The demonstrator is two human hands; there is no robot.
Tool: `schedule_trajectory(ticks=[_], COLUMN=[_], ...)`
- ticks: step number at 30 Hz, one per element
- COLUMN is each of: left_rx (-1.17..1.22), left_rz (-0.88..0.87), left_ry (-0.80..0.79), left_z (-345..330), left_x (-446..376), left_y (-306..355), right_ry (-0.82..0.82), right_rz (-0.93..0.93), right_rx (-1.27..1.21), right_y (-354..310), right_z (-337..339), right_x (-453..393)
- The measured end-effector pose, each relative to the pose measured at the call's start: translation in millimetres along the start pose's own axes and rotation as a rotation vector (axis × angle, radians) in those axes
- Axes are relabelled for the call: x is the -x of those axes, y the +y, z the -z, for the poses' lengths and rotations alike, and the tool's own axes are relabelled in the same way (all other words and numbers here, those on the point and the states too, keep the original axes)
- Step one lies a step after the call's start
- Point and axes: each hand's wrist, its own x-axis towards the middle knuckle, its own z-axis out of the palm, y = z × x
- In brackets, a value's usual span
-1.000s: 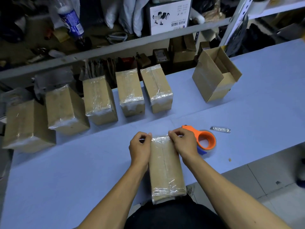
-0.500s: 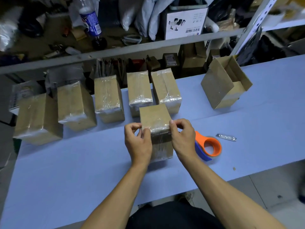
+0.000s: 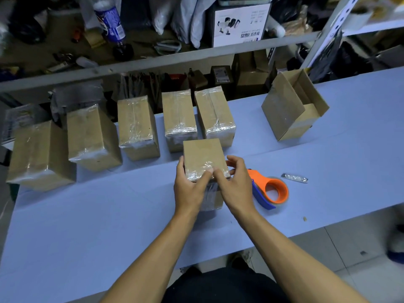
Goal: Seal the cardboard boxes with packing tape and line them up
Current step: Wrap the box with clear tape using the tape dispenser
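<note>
A small cardboard box (image 3: 203, 153) stands upright on the blue table (image 3: 87, 215), with clear tape over its near top edge. My left hand (image 3: 189, 186) holds its left side, thumb laid across the taped edge. My right hand (image 3: 237, 185) holds the right side, thumb meeting the left thumb on the tape. Behind it, several sealed boxes form a row: (image 3: 39, 154), (image 3: 91, 138), (image 3: 137, 127), (image 3: 179, 119), (image 3: 215, 114). An orange tape dispenser (image 3: 274, 191) lies just right of my right hand.
An open, untaped cardboard box (image 3: 293, 108) sits at the back right of the table. A small shiny strip (image 3: 294, 178) lies beyond the dispenser. A cluttered metal shelf (image 3: 153, 62) runs behind the row. The table's near edge is close to my body.
The box went from lying flat near the table edge to standing upright farther forward, just before the row. My thumbs slid from the corners to the middle of the taped edge.
</note>
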Motion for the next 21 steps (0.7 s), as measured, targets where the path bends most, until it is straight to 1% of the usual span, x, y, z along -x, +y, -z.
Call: schedule_trajectory(ticks=[3, 5, 7, 9, 12, 14, 16, 19, 21], left_rx=[-0.025, -0.061, -0.077, 0.015, 0.245, 0.295, 0.256, 0.134, 0.057], left_rz=[0.009, -0.004, 0.011, 0.051, 0.113, 0.115, 0.079, 0.033, -0.001], left_ry=[0.040, 0.081, 0.099, 0.070, 0.001, -0.034, -0.063, -0.126, -0.134], left_z=[1.8, 3.1, 3.7, 7.1, 15.8, 19.2, 18.9, 17.4, 15.8], left_x=[0.5, 2.0, 0.6, -0.9, -0.2, 2.2, 2.8, 2.7, 3.5], left_y=[-0.8, -2.2, -5.9, -11.5, -18.7, -21.7, -20.7, -14.3, -11.2], right_ry=[-0.051, -0.084, -0.095, -0.121, -0.180, -0.185, -0.202, -0.294, -0.273], right_rz=[-0.005, 0.070, 0.119, 0.091, -0.023, -0.032, 0.015, 0.021, 0.006], right_rx=[0.091, 0.137, 0.102, -0.005, -0.163, -0.178, -0.132, -0.101, -0.051], right_y=[4.4, 2.5, 3.3, 6.7, 14.6, 18.3, 19.6, 16.8, 16.1], right_z=[-4.7, -2.5, 4.8, 12.0, 14.0, 13.7, 14.4, 10.6, 4.4], right_x=[-1.1, -4.5, -6.7, -5.4, -1.6, 1.6, 3.4, 8.2, 9.3])
